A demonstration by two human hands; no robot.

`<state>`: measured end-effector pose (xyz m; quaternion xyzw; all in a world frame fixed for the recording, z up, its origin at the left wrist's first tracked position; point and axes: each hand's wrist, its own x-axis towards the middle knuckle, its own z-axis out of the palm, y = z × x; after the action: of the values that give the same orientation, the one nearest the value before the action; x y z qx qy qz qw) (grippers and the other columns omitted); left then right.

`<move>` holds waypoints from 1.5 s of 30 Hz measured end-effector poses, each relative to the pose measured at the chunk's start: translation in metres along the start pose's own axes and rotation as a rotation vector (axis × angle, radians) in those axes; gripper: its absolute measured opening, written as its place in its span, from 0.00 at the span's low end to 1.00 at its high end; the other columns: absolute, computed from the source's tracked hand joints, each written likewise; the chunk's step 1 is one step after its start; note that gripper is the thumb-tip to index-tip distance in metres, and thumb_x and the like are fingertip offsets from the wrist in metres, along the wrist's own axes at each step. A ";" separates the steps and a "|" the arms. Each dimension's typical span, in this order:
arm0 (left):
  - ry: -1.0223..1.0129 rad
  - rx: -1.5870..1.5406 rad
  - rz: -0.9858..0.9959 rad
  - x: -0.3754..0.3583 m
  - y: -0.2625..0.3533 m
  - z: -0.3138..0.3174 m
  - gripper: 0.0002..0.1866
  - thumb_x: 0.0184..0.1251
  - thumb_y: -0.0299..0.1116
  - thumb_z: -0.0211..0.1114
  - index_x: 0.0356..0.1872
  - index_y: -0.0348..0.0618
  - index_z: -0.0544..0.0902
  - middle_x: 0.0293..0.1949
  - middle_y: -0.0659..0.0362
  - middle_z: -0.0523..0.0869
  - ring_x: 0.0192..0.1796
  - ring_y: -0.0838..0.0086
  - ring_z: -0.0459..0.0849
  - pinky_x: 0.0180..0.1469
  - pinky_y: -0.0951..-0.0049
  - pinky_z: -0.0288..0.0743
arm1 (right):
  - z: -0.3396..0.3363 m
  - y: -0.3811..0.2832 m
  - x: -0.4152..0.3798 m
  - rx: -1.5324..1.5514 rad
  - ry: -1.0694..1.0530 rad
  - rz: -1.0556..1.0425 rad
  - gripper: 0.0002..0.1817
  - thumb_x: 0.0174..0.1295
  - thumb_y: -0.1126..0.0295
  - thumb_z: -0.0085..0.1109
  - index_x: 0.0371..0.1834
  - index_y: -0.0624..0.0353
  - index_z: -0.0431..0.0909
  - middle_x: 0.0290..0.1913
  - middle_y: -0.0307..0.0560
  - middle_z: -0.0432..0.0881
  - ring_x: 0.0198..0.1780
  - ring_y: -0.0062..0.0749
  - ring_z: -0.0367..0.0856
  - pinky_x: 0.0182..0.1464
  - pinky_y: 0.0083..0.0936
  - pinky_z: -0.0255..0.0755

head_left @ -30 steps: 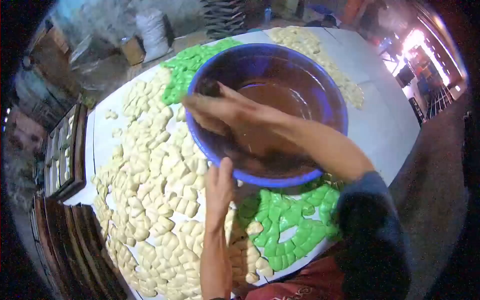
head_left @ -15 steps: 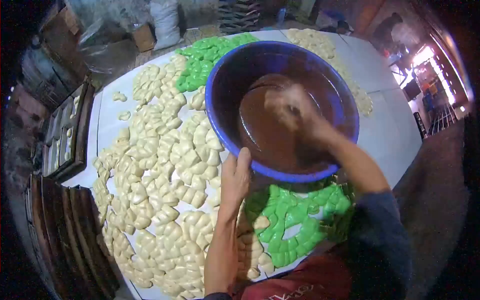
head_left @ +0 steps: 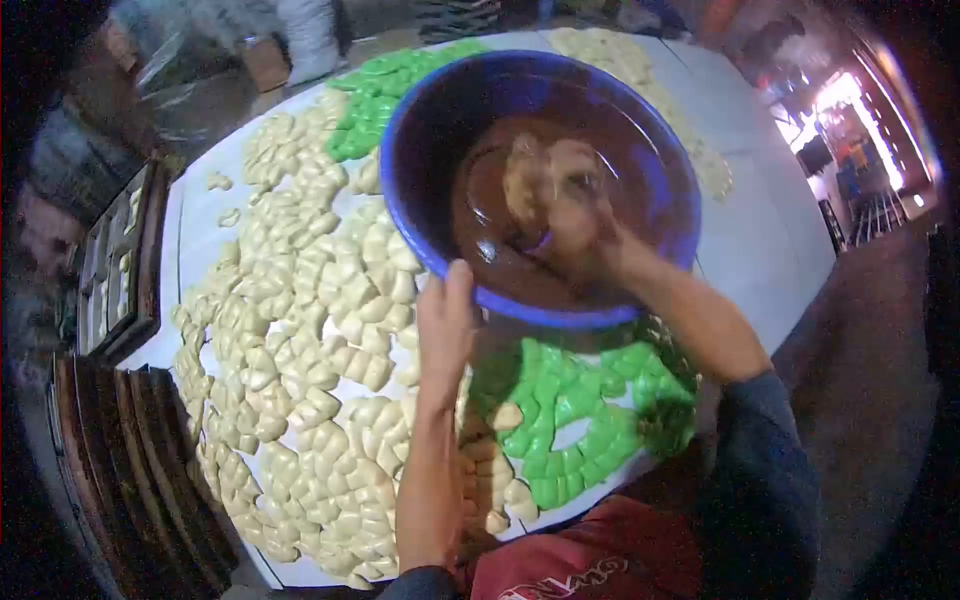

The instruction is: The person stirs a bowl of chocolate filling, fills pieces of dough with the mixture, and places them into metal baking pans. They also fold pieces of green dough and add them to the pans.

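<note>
Closest, one green dough patch (head_left: 565, 430) lies right of the left hand (head_left: 447, 315), clamped on the near-left rim of one round blue tub (head_left: 570, 320), mouth up; inside, the right hand (head_left: 575, 205) blurs over brown liquid (head_left: 490, 185), its grip unclear; beyond, another green patch (head_left: 375, 105); bare table (head_left: 765, 200) opens rightward.

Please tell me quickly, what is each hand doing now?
Left hand: holding the near-left rim of the blue basin, thumb over the edge.
Right hand: inside the basin, blurred; open or closed cannot be told.
</note>
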<state>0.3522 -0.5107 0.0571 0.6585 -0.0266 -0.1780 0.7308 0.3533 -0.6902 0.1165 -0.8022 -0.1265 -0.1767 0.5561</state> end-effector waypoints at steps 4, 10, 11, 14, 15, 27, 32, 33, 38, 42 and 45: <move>-0.044 -0.059 -0.004 0.001 -0.004 -0.003 0.17 0.77 0.43 0.50 0.34 0.40 0.77 0.21 0.68 0.72 0.22 0.86 0.67 0.24 0.80 0.61 | -0.023 0.045 0.084 0.342 0.559 0.076 0.30 0.73 0.41 0.36 0.17 0.48 0.53 0.14 0.32 0.49 0.16 0.25 0.48 0.22 0.24 0.50; -0.018 -0.027 0.039 0.000 -0.008 -0.001 0.16 0.77 0.42 0.50 0.34 0.41 0.76 0.21 0.69 0.71 0.22 0.87 0.66 0.23 0.80 0.59 | -0.077 -0.037 -0.047 0.337 0.380 0.273 0.31 0.73 0.42 0.34 0.13 0.45 0.51 0.11 0.31 0.49 0.14 0.21 0.45 0.21 0.23 0.46; -0.024 -0.052 0.045 0.000 -0.006 0.000 0.16 0.77 0.42 0.50 0.34 0.41 0.76 0.21 0.70 0.71 0.22 0.87 0.65 0.23 0.80 0.59 | -0.094 -0.037 -0.039 0.209 0.582 0.301 0.30 0.73 0.42 0.36 0.13 0.45 0.52 0.12 0.30 0.49 0.14 0.21 0.45 0.21 0.22 0.47; -0.018 -0.078 0.008 -0.001 0.000 0.001 0.16 0.77 0.42 0.50 0.32 0.43 0.74 0.21 0.70 0.70 0.21 0.87 0.65 0.22 0.80 0.58 | -0.180 0.038 -0.003 0.021 0.741 0.206 0.22 0.73 0.47 0.44 0.27 0.50 0.69 0.18 0.32 0.59 0.18 0.19 0.60 0.21 0.23 0.58; -0.005 -0.076 -0.003 -0.002 0.000 0.003 0.16 0.77 0.42 0.50 0.31 0.43 0.74 0.21 0.69 0.70 0.20 0.87 0.65 0.22 0.81 0.58 | -0.179 0.064 0.018 0.012 0.748 0.194 0.17 0.73 0.50 0.44 0.41 0.54 0.65 0.21 0.33 0.63 0.20 0.20 0.63 0.23 0.22 0.60; -0.031 -0.082 0.056 0.002 -0.008 -0.003 0.19 0.77 0.45 0.51 0.30 0.42 0.74 0.17 0.68 0.71 0.18 0.85 0.66 0.20 0.80 0.59 | -0.140 0.035 0.013 0.186 0.756 0.135 0.30 0.73 0.44 0.39 0.14 0.47 0.52 0.12 0.32 0.49 0.14 0.22 0.47 0.20 0.25 0.48; 0.000 -0.048 0.083 0.005 -0.006 0.001 0.19 0.76 0.44 0.51 0.28 0.42 0.74 0.16 0.67 0.70 0.17 0.84 0.67 0.19 0.79 0.60 | -0.088 -0.023 -0.048 0.453 0.332 0.163 0.29 0.73 0.44 0.41 0.15 0.47 0.54 0.14 0.32 0.51 0.16 0.22 0.53 0.22 0.25 0.52; -0.009 -0.059 0.095 0.004 -0.006 0.002 0.19 0.76 0.44 0.51 0.28 0.42 0.73 0.16 0.67 0.70 0.17 0.83 0.67 0.19 0.79 0.60 | -0.082 -0.033 -0.057 0.559 0.210 0.191 0.29 0.72 0.44 0.42 0.15 0.47 0.54 0.14 0.32 0.51 0.16 0.22 0.52 0.22 0.24 0.52; 0.013 0.020 0.028 0.001 -0.001 -0.002 0.19 0.74 0.46 0.54 0.27 0.43 0.73 0.16 0.67 0.69 0.16 0.83 0.66 0.19 0.79 0.58 | -0.147 0.015 -0.042 0.432 0.932 0.156 0.27 0.70 0.44 0.47 0.18 0.47 0.54 0.14 0.31 0.53 0.13 0.20 0.50 0.15 0.23 0.47; -0.005 0.033 -0.313 -0.015 0.001 -0.012 0.34 0.66 0.71 0.46 0.40 0.45 0.74 0.19 0.68 0.69 0.21 0.80 0.69 0.25 0.75 0.68 | -0.185 0.017 -0.069 0.378 0.948 0.276 0.23 0.67 0.45 0.55 0.24 0.49 0.63 0.16 0.33 0.62 0.15 0.22 0.59 0.19 0.22 0.56; -0.098 -0.314 -0.327 -0.048 -0.004 -0.018 0.39 0.65 0.72 0.46 0.55 0.43 0.72 0.33 0.59 0.78 0.33 0.74 0.80 0.37 0.69 0.78 | -0.181 0.006 -0.074 0.078 0.958 0.231 0.18 0.69 0.49 0.53 0.35 0.53 0.71 0.23 0.37 0.70 0.25 0.23 0.69 0.29 0.22 0.64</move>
<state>0.3109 -0.4798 0.0606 0.5230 0.0731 -0.3276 0.7835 0.2630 -0.8622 0.1381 -0.6181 0.2264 -0.4580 0.5974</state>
